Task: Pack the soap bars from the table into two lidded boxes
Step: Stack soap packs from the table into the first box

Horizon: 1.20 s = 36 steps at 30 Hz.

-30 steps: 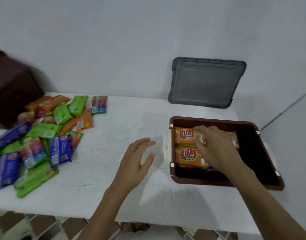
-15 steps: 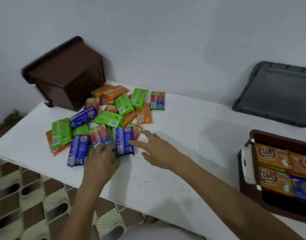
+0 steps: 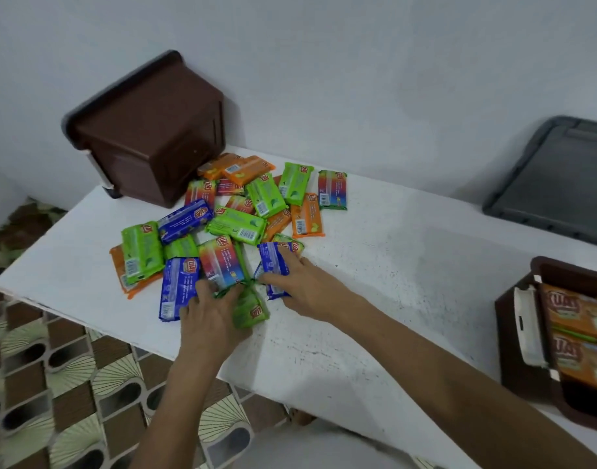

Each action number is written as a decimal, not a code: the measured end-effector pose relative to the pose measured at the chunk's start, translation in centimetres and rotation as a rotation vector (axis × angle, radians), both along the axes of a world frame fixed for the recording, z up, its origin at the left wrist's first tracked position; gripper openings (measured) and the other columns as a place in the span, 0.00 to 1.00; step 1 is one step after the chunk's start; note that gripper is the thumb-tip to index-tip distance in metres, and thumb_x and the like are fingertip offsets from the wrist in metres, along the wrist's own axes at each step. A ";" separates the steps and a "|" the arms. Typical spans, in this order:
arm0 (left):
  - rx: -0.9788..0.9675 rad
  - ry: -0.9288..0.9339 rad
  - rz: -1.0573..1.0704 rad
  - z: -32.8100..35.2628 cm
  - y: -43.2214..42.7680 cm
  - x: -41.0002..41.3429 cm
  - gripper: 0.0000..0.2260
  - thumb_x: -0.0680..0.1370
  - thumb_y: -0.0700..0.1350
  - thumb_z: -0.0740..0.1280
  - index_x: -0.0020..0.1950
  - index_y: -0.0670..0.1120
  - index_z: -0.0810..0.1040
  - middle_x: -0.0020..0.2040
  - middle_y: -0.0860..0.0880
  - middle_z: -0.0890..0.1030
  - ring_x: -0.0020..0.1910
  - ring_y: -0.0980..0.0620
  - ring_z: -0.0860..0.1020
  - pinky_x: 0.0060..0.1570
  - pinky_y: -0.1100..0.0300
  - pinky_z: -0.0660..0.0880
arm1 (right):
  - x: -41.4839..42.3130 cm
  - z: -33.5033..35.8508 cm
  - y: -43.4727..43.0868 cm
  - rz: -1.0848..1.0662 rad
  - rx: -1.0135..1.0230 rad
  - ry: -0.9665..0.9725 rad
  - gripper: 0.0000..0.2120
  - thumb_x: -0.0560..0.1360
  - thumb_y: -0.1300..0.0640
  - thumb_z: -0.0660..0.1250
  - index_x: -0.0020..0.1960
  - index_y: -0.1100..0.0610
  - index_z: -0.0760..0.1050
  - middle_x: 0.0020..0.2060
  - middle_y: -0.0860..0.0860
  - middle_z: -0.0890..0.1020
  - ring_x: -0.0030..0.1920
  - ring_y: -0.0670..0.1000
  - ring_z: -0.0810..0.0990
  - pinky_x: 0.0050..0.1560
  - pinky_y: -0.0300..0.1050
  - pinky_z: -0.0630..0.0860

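Left hand (image 3: 213,316) grips a green bar (image 3: 251,308); right hand (image 3: 303,286) seemingly closing on a blue bar (image 3: 273,265). Heaped soap pile (image 3: 229,225) could slide, spilling off table edge (image 3: 87,309). Open box (image 3: 557,336) far right.

Wrapped soap bars (image 3: 236,226) lie heaped on the bench; an open brown box (image 3: 523,374) at right holds orange bars (image 3: 576,311).

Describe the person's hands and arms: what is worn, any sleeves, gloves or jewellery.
Both are bare. The left hand and right hand wear no gloves, and no rings, watch or bracelet show. No sleeves are visible on either forearm as far as the picture reaches.
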<state>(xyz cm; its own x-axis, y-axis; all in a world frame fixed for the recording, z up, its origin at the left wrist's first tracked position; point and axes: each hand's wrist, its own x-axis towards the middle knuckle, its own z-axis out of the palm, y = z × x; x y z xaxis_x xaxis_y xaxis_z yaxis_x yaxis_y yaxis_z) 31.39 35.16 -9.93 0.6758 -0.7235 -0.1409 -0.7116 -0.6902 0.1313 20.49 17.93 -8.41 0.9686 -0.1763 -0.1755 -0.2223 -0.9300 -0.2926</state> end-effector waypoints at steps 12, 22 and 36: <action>-0.251 0.269 -0.074 5.2 -3.1 -3.6 0.36 0.65 0.56 0.77 0.70 0.56 0.67 0.62 0.48 0.71 0.58 0.46 0.75 0.53 0.46 0.75 | -13.2 7.5 -4.5 -0.513 0.352 -0.374 0.18 0.80 0.51 0.60 0.70 0.46 0.66 0.59 0.48 0.78 0.50 0.45 0.79 0.41 0.27 0.76; -0.798 1.107 -0.153 10.2 -11.8 -14.9 0.27 0.72 0.33 0.73 0.63 0.54 0.69 0.55 0.50 0.81 0.49 0.55 0.83 0.46 0.62 0.80 | -32.0 14.4 -7.0 -0.896 0.649 -0.595 0.17 0.75 0.54 0.66 0.63 0.45 0.74 0.55 0.45 0.81 0.54 0.45 0.83 0.41 0.43 0.83; -0.805 1.430 -0.116 7.3 -19.6 -29.0 0.28 0.73 0.32 0.70 0.65 0.55 0.68 0.60 0.48 0.78 0.60 0.49 0.78 0.47 0.55 0.81 | -43.3 9.8 -10.4 -0.996 1.088 -0.384 0.21 0.75 0.62 0.69 0.66 0.49 0.74 0.61 0.53 0.80 0.59 0.52 0.82 0.52 0.56 0.82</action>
<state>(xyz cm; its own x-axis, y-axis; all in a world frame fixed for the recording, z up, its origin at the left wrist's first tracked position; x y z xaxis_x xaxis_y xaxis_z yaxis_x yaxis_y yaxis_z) 2.37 15.57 -2.61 0.2759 -0.9494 -0.1500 0.2551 -0.0781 0.9638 -22.83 7.49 1.38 0.5528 -0.7198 -0.4200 -0.3624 0.2462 -0.8989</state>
